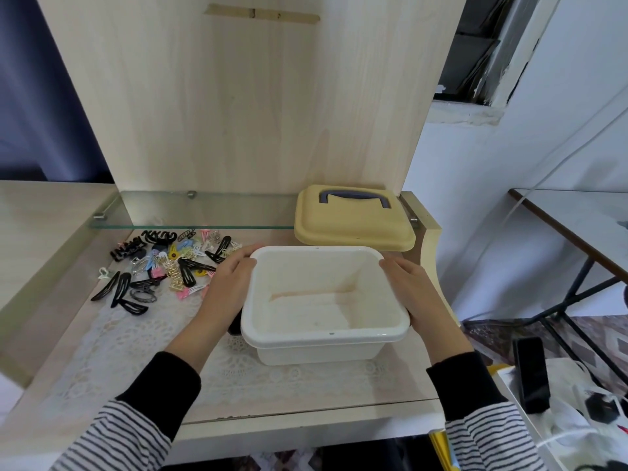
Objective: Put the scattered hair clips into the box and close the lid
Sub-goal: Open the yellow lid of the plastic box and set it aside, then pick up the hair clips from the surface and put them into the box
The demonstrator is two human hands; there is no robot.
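Note:
A white plastic box [387,331] stands open and empty on the lace mat in the middle of the desk. My left hand [227,283] holds its left side, fingers curled round the rim near the far corner. My right hand [411,287] grips the right side the same way. The yellow lid [350,229] with a grey handle lies behind the box, resting partly on the glass shelf. Several hair clips [163,266], black, gold, pink, blue and yellow, lie scattered to the left of the box.
A glass shelf [204,209] runs along the wooden back panel, just above the clips. The desk's right edge is close to the box. A glass-topped table [577,215] stands to the right, and a black object [530,372] lies on white bags at the lower right.

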